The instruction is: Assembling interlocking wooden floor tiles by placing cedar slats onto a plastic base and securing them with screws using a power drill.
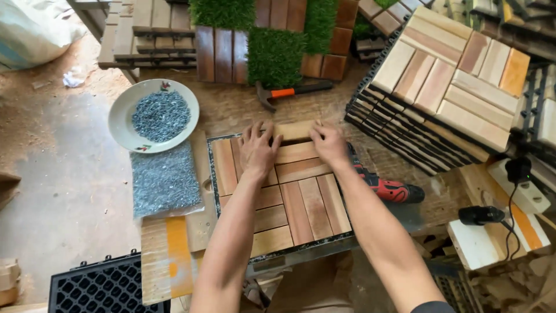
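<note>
A wooden deck tile made of short slats on a black plastic grid lies on the workbench in front of me. Both hands are at its far edge. My left hand and my right hand press on a loose pale wooden slat, one at each end, fitting it against the tile's top row. The fingers of both hands curl over the slat.
A white plate of small screws and a plastic bag of screws sit left. A hammer lies beyond the tile; a red drill lies right. A stack of finished tiles stands at the right, a black grid at lower left.
</note>
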